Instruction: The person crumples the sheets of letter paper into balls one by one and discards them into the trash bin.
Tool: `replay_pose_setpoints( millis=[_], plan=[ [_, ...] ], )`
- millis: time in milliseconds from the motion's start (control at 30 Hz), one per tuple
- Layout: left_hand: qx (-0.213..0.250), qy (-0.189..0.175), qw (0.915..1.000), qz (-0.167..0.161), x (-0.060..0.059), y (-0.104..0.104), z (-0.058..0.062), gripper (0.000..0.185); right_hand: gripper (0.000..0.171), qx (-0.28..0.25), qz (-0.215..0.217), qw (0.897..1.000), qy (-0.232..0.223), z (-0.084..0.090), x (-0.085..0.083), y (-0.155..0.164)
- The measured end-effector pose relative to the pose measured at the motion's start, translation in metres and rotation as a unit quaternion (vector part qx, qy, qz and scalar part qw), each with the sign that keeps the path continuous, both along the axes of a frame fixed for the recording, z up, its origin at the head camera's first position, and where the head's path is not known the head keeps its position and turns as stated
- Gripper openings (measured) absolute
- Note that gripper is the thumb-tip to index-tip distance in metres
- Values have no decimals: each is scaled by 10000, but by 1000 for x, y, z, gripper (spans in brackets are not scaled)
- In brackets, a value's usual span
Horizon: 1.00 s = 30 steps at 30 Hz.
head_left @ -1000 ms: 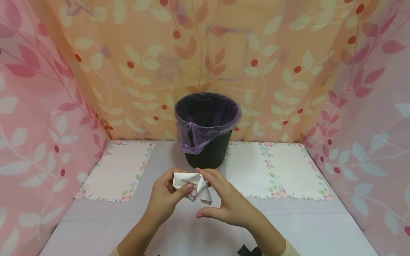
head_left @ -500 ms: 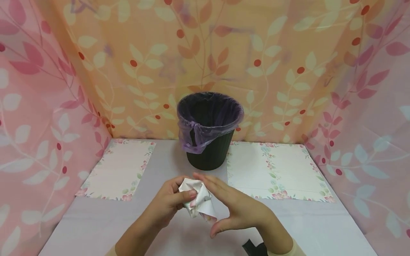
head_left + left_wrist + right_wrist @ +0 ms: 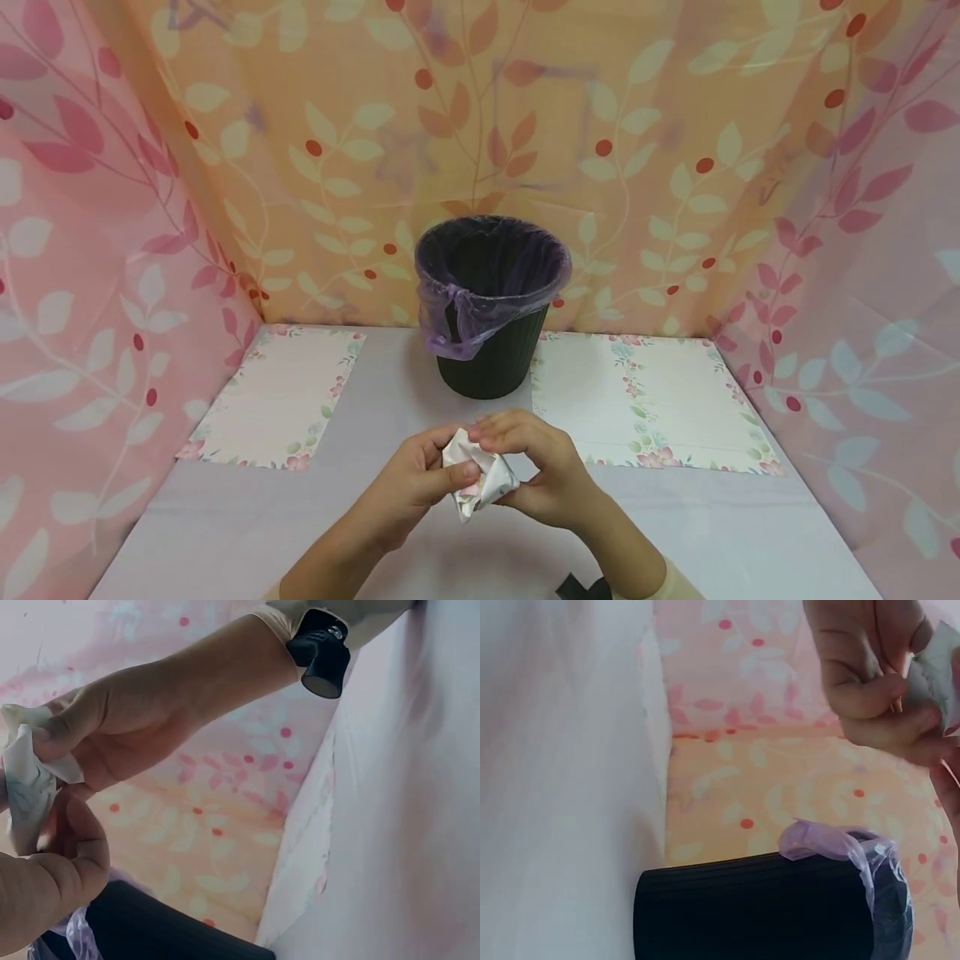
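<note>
A crumpled sheet of floral paper (image 3: 480, 475) is squeezed between both hands just above the table, near its front middle. My left hand (image 3: 420, 482) grips it from the left, thumb across the front. My right hand (image 3: 536, 471) curls over it from the right and top. In the left wrist view the paper wad (image 3: 26, 787) shows between the left thumb and the right hand (image 3: 127, 720). In the right wrist view a grey edge of the paper (image 3: 934, 675) sits at the top right by curled fingers (image 3: 862, 682).
A black bin (image 3: 491, 354) lined with a purple bag (image 3: 457, 321) stands behind the hands. Flat floral sheets lie on the table to the left (image 3: 277, 400) and right (image 3: 652, 400). Patterned curtains (image 3: 90, 250) close in the lavender table (image 3: 225, 533) on three sides.
My right hand has closed its fingers round the paper, where it earlier stood spread beside it. The wad has become smaller and tighter and sits slightly lower.
</note>
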<state>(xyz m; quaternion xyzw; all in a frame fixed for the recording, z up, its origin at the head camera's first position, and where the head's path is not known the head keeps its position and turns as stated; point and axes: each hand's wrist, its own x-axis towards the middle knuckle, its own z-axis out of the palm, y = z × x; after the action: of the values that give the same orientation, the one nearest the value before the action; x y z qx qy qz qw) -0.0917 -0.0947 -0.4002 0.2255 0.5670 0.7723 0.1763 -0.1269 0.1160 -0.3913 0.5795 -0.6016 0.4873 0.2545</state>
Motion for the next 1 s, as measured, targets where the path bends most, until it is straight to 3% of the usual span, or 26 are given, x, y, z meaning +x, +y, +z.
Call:
replay_pose_setpoints(
  millis=[200, 300, 367, 500, 633, 733, 833, 900, 1000],
  plan=[
    [105, 63, 9999, -61, -4, -5, 5, 70, 29, -426, 201, 9976, -512, -3, -4, 3],
    [96, 325, 9991, -266, -4, -6, 6, 74, 23, -800, 437, 9925, -816, -5, -6, 5],
    [4, 626, 9978, -239, -3, -4, 4, 75, 18, -1065, 529, 9877, -1014, -8, -6, 4],
    [-281, 1150, 9923, 363, 0, 4, -1, 64, 16, -1534, 481, 9788, -1273, -13, -3, -1],
    [-259, 1250, 9868, 996, 1, 7, -6, 51, 27, -1670, 37, 9779, -1258, -16, -1, -10],
    [-290, 1303, 9823, 1317, 1, 5, -7, 45, 33, -1380, -561, 9826, -1111, -15, 1, -13],
    [-457, 1390, 9751, 1668, 1, 0, -4, 39, 43, -647, -1009, 9880, -974, -10, 5, -11],
    [-530, 1432, 9693, 1929, 0, -3, 0, 36, 52, -28, -932, 9909, -976, -5, 7, -6],
    [-590, 1430, 9620, 2250, -1, -7, 4, 33, 63, 844, -457, 9887, -1154, 3, 7, 3]
  ],
)
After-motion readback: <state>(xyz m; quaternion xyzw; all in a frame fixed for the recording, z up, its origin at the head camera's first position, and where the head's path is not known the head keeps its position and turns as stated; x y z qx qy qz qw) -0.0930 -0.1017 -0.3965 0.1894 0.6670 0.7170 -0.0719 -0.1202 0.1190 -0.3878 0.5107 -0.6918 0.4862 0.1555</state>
